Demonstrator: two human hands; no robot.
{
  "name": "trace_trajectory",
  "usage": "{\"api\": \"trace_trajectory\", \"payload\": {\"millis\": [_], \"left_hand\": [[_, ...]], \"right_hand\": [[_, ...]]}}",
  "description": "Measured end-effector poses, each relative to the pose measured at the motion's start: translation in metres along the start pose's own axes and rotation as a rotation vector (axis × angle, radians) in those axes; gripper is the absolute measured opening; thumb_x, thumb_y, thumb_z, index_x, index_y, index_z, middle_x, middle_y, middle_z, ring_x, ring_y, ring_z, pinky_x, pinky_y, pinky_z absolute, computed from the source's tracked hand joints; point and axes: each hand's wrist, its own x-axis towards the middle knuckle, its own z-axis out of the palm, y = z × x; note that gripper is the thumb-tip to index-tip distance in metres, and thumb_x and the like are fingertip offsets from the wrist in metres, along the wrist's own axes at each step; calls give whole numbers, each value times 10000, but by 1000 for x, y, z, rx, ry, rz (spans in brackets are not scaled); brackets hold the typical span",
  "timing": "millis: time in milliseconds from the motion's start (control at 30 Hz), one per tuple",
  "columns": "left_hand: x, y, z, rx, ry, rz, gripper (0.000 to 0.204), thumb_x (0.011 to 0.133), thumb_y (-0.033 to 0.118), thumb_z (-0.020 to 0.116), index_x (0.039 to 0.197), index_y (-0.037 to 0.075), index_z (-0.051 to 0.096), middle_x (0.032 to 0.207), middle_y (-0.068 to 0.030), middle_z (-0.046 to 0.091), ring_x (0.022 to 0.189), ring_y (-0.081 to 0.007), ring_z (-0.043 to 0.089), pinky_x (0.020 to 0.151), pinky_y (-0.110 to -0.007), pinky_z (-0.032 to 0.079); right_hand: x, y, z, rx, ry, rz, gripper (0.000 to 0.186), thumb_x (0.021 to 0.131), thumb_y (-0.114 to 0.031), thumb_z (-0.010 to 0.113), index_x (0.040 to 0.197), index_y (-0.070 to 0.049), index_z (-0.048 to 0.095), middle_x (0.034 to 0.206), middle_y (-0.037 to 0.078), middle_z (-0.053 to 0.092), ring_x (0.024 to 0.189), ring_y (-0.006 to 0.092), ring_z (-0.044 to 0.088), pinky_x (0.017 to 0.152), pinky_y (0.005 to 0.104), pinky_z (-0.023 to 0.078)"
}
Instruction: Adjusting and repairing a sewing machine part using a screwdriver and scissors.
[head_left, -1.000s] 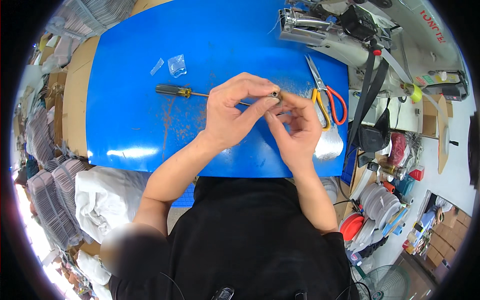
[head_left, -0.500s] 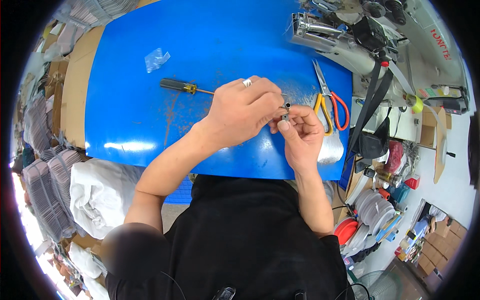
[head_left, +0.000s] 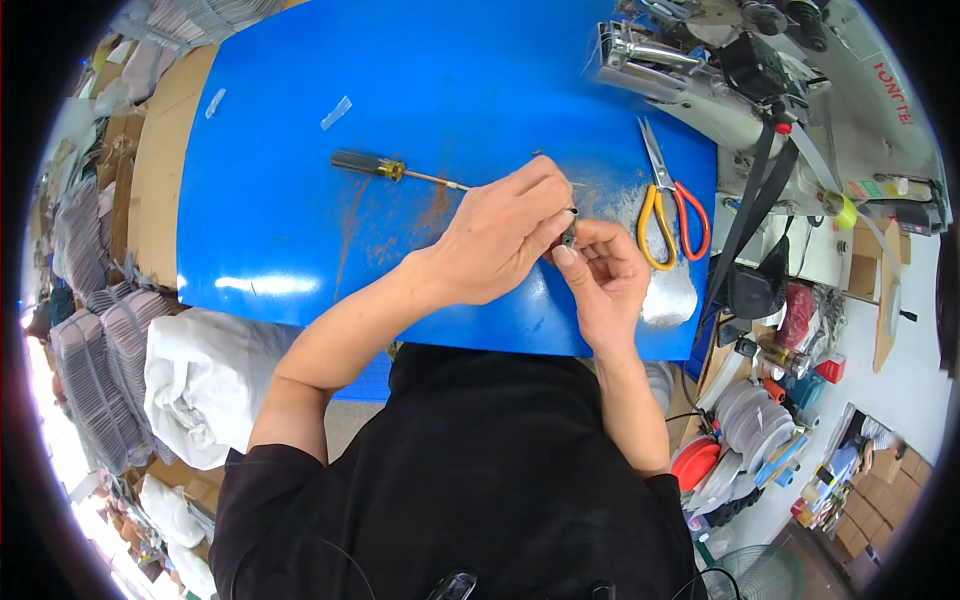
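Over the front right of the blue table, my left hand point(head_left: 503, 237) bends its fingers in a pinch at a small dark metal part point(head_left: 569, 238) with a round opening on top. My right hand point(head_left: 607, 268) grips the same part from the other side, thumb and index finger near its lower end. The left fingers partly hide it. Left of my hands lies a screwdriver point(head_left: 368, 164) with a black and yellow handle, its shaft pointing toward my left hand. To the right rests a pair of scissors point(head_left: 660, 195) with one yellow and one red handle.
Two scraps of clear plastic point(head_left: 337, 113) lie on the blue table point(head_left: 260, 200), which has brown stains and grey filings. A sewing machine point(head_left: 650, 65) stands at the back right with black straps hanging. Stacked bundles point(head_left: 95, 380) and a white sack point(head_left: 205, 390) are at left.
My left hand has closed in more on the metal part, and its fingers turned. The clear plastic scrap looks narrower, and a second scrap shows farther left. The view shifted slightly.
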Motion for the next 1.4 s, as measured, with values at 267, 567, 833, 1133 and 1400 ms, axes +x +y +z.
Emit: {"api": "trace_trajectory", "payload": {"millis": [267,567,833,1133,1400], "left_hand": [[-40,-2,9,-432,248,-235,152,1058,113,481,932,33,507,1239,-200,675,1133,-309,695,852,-405,594],[-100,3,-50,-891,447,-697,168,1014,128,637,916,94,505,872,-111,706,641,-139,673,480,-245,503],[-126,-16,-58,-201,405,-680,135,924,-4,677,1055,28,685,896,-51,737,699,-123,668,623,-254,519],[-111,-47,-55,446,235,-257,115,821,136,804,929,120,768,870,-20,635,862,-235,592,752,-385,456],[-115,-53,-52,390,256,-291,111,821,172,814,910,114,783,851,-8,621,823,-218,543,754,-373,399]], "right_hand": [[-1,3,8,-76,-65,144,280,927,-50,737,1178,-11,619,1039,38,672,932,112,640,843,277,526],[88,43,102,-1109,-382,-577,539,815,-121,776,1312,-43,581,1243,174,644,1142,349,620,950,436,524],[110,15,137,-1103,-513,-406,501,894,-102,640,1374,-6,531,1133,188,649,1058,373,651,855,470,562],[105,-186,87,-168,-185,-486,452,1098,-318,410,1392,2,536,1049,88,633,752,96,429,530,237,327],[89,-188,113,-67,-351,-785,258,1013,-308,579,1209,-144,609,1045,44,633,666,125,446,560,272,357]]}}
